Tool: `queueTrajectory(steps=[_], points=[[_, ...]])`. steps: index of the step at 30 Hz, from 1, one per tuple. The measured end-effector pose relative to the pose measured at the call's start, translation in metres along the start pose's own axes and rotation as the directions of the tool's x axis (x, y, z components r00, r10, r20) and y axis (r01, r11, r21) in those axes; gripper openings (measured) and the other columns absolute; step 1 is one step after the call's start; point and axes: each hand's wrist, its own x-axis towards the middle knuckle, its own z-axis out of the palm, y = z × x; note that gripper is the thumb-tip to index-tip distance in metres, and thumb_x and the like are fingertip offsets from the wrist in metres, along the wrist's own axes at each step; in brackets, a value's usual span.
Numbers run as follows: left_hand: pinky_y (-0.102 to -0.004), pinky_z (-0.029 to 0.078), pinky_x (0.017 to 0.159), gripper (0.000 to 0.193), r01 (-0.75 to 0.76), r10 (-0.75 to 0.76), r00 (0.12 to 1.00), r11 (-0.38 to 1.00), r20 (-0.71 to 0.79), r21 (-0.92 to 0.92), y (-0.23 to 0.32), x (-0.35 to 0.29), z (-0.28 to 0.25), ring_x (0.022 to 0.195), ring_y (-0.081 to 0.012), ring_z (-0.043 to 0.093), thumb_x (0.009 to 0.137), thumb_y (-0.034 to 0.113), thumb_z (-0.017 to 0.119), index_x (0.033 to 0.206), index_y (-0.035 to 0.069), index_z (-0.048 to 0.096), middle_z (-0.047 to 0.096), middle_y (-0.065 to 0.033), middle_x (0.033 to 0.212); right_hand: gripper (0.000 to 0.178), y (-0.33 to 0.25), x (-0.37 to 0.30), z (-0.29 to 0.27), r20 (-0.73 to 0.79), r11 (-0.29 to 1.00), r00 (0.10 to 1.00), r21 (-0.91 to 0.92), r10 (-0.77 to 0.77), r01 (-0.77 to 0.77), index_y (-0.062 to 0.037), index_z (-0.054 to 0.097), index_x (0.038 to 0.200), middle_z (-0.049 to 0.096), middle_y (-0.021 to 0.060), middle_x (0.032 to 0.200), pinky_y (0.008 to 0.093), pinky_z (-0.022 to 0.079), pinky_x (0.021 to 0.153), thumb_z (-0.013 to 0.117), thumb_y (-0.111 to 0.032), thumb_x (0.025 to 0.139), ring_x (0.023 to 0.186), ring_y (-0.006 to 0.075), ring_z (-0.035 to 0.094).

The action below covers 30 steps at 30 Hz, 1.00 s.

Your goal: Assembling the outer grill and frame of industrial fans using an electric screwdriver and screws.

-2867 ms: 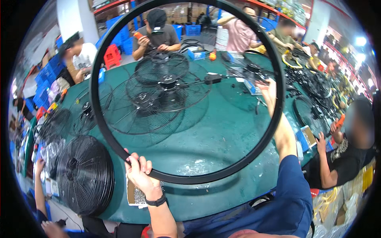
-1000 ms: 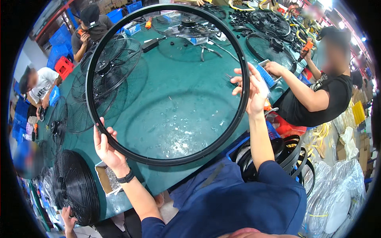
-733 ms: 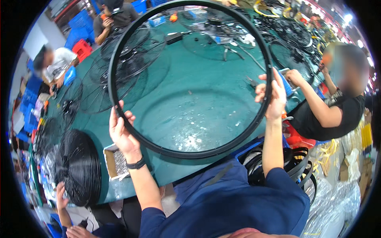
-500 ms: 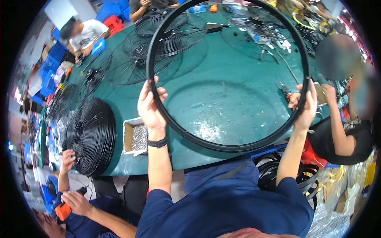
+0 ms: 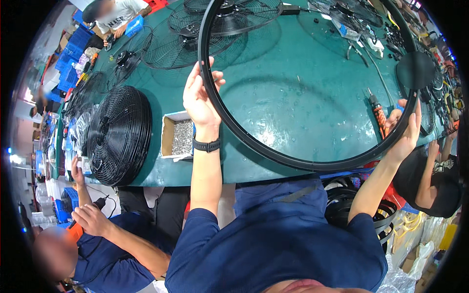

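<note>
"One black ring (image 5: 312, 166), smooth and round?"

"Yes, held up over the green table (image 5: 283, 112) (shiny in spots) by the left hand (image 5: 202, 101) and right hand (image 5: 405, 134)."

"Its top?"

"Cut off."

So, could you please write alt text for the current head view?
A person's left hand and right hand hold a large black ring up over a green table. To the left are an open box of small metal parts and a stack of black wire covers.

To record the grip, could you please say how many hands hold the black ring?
2: left hand on the left of the black ring, right hand on its lower right.
</note>
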Motion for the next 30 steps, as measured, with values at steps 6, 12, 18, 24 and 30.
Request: queueTrajectory(steps=[6, 12, 18, 24, 30], points=[[-0.0364, 0.053, 0.077, 0.044, 0.006, -0.006, 1.000, 1.000, 0.027, -0.006, -0.0007, -0.0004, 0.0003, 0.091, -0.0268, 0.061, 0.093, 0.018, 0.037, 0.130, -0.006, 0.041, 0.051, -0.0230, 0.127, 0.044, -0.0026, -0.0008, -0.0042, 0.044, 0.998, 0.999, 0.064, -0.015, 0.012, 0.0043, 0.033, 0.136, 0.052, 0.0228, 0.111, 0.0258, 0.049, 0.051, 0.036, -0.016, 0.097, 0.069, 0.0199, 0.058], [-0.0358, 0.053, 0.077, 0.043, -0.002, 0.003, 1.000, 0.999, 0.018, -0.047, -0.0015, -0.0009, 0.0005, 0.090, -0.0266, 0.061, 0.093, 0.018, 0.038, 0.128, -0.006, 0.043, 0.052, -0.0227, 0.126, 0.045, -0.0033, -0.0005, -0.0055, 0.068, 0.997, 0.998, 0.070, -0.016, 0.011, 0.0045, 0.032, 0.136, 0.050, 0.0226, 0.112, 0.0267, 0.050, 0.051, 0.035, -0.016, 0.097, 0.071, 0.0204, 0.058], [-0.0347, 0.054, 0.076, 0.041, 0.003, -0.001, 1.000, 0.998, 0.024, -0.065, -0.0031, -0.0012, 0.0014, 0.089, -0.0258, 0.061, 0.095, 0.019, 0.037, 0.126, -0.006, 0.045, 0.052, -0.0224, 0.125, 0.045, -0.0037, -0.0015, -0.0058, 0.040, 0.998, 0.999, 0.058, 0.003, -0.006, 0.0052, 0.033, 0.136, 0.052, 0.0214, 0.113, 0.0257, 0.045, 0.055, 0.034, -0.017, 0.096, 0.070, 0.0171, 0.052], [-0.0353, 0.054, 0.076, 0.040, 0.009, -0.006, 0.999, 0.996, 0.038, -0.085, -0.0040, -0.0014, 0.0029, 0.090, -0.0264, 0.061, 0.095, 0.018, 0.037, 0.125, -0.007, 0.046, 0.052, -0.0241, 0.125, 0.044, -0.0038, -0.0018, -0.0068, 0.044, 0.997, 0.999, 0.083, -0.010, 0.006, 0.0059, 0.031, 0.136, 0.050, 0.0236, 0.113, 0.0278, 0.049, 0.052, 0.035, -0.016, 0.097, 0.072, 0.0216, 0.057], [-0.0352, 0.054, 0.076, 0.040, 0.005, -0.004, 1.000, 0.997, 0.014, -0.076, -0.0037, -0.0014, 0.0034, 0.089, -0.0268, 0.062, 0.095, 0.017, 0.037, 0.125, -0.007, 0.046, 0.052, -0.0248, 0.125, 0.044, -0.0029, -0.0010, -0.0068, 0.056, 0.997, 0.998, 0.079, -0.021, 0.017, 0.0057, 0.031, 0.136, 0.050, 0.0241, 0.112, 0.0279, 0.050, 0.052, 0.034, -0.016, 0.097, 0.072, 0.0220, 0.058]])
